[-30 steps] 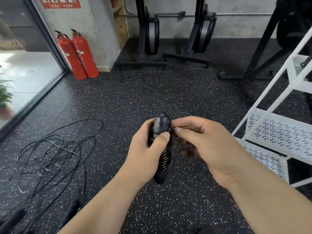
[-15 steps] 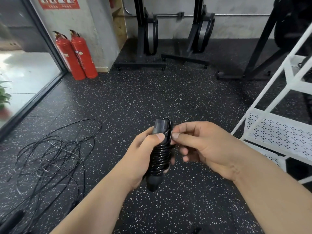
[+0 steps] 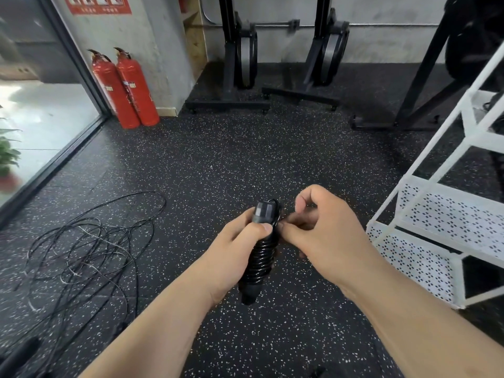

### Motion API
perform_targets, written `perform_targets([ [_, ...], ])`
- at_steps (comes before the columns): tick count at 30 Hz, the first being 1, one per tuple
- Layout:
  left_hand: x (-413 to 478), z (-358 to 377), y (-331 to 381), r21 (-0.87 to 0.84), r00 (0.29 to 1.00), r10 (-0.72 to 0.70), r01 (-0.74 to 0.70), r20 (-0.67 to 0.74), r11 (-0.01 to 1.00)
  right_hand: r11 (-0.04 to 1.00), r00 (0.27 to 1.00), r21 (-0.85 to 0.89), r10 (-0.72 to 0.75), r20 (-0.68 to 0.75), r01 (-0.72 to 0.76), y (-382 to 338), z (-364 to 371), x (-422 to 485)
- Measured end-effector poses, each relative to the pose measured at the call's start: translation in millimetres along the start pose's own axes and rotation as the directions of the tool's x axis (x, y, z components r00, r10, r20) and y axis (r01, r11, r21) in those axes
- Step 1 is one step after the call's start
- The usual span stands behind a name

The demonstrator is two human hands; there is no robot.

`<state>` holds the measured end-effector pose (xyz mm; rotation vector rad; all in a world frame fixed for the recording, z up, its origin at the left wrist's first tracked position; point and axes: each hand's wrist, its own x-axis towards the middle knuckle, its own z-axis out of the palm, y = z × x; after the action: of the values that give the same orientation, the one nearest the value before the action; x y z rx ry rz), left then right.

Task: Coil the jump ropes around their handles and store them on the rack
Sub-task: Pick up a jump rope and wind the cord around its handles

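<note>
Low at 6 o'clock, the left hand [image 3: 231, 257] grips a black jump rope [image 3: 260, 257], its cord wound in tight turns round the handles, the bundle held nearly upright. The right hand [image 3: 324, 236], touching at its 3 o'clock, pinches the cord by the bundle's top with curled fingers. A white perforated rack [image 3: 441, 214] stands near at 3 o'clock, with speckled rubber floor [image 3: 218, 165] between. At 9 o'clock, well apart, loose black ropes [image 3: 81, 246] lie tangled on the floor. Farther, at 11 o'clock, two red fire extinguishers [image 3: 125, 88] lean by a concrete pillar; at 12 o'clock, two upright rowing machines [image 3: 242, 55] stand against the wall.
</note>
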<state>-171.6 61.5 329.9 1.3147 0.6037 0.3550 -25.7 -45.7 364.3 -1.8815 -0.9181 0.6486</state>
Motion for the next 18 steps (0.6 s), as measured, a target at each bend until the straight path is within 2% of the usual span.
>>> perform_targets([
  [8, 0.9, -6.0, 1.9, 0.031, 0.999, -0.040, 0.039, 0.036, 0.999, 0.998, 0.999, 0.065, 0.010, 0.036, -0.012, -3.6, -5.9, -0.4],
  [13, 2.5, -10.3, 1.0, 0.101, 0.997, -0.058, 0.053, 0.047, 0.994, 1.000, 1.000, -0.022, -0.015, 0.004, 0.015, -1.4, -1.7, -1.0],
  [18, 1.6, -4.8, 1.9, 0.189, 1.000, 0.009, -0.010, 0.005, 0.982, 0.990, 0.998, -0.137, -0.046, -0.031, 0.041, -2.0, 4.1, 0.9],
])
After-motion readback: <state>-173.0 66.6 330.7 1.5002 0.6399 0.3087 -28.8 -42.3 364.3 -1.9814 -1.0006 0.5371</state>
